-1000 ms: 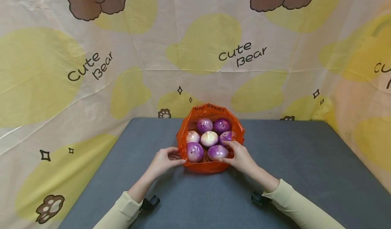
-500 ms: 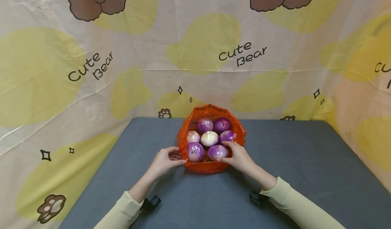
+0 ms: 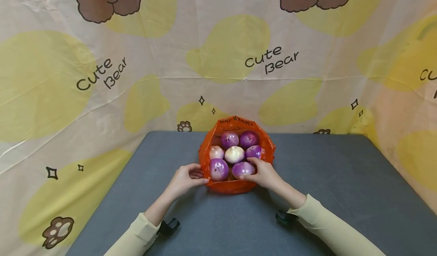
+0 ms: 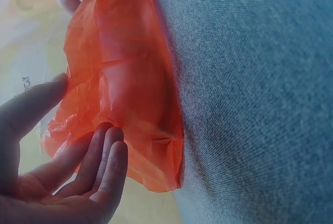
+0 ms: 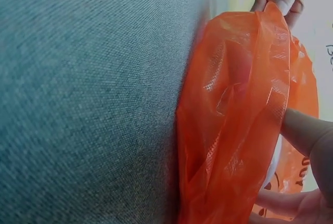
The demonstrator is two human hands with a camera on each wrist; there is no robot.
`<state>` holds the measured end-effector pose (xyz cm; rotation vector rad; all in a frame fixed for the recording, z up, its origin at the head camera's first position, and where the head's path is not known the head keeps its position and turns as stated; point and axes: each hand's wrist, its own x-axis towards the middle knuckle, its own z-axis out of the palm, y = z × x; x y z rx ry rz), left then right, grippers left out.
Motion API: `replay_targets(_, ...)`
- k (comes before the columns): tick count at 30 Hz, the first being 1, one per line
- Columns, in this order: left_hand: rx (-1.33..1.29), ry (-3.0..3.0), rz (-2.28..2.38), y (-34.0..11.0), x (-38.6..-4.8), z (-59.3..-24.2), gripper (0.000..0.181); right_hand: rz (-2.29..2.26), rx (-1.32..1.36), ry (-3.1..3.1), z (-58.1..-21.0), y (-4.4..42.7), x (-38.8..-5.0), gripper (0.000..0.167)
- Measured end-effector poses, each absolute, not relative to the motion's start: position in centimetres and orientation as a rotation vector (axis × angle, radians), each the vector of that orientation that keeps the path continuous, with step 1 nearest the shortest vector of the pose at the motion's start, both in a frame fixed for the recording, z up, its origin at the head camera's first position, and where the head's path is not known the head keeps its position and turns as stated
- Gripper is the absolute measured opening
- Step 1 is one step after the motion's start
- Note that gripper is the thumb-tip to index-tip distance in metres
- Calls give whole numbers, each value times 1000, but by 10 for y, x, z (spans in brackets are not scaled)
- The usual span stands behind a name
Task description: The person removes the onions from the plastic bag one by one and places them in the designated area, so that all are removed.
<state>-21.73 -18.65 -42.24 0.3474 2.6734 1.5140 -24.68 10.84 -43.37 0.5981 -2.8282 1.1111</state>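
An orange plastic bag (image 3: 232, 188) sits on the table with its mouth wide and its rim folded down. Several peeled, purple-and-white onions (image 3: 219, 169) lie inside it. At the bag's left side, my left hand (image 3: 182, 179) pinches the rim between thumb and fingers; the left wrist view shows its fingers (image 4: 112, 156) bent against the outer wall. My right hand (image 3: 268, 175) reaches over the right rim, its thumb and index finger around the front right onion (image 3: 243, 170). In the right wrist view, the thumb (image 5: 302, 127) enters the bag, whose wall (image 5: 234, 114) hides most of the onions.
The dark grey table (image 3: 324, 180) extends around the bag to its rounded far corners. A cloth backdrop (image 3: 218, 51) with yellow patches and printed bears hangs behind and beside it. Both wrists carry black straps (image 3: 168, 226) below pale yellow sleeves (image 3: 131, 235).
My right thumb has slid slightly left along the front right onion, and the right forearm has shifted a little left. The bag has moved slightly right, while my left hand stays nearly still.
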Motion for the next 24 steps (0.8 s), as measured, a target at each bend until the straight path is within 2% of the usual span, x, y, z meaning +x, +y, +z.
replay_targets(24,340,2666,1518,-188,-218,-424,51,1190,609,-2843,-421,108,-245,71)
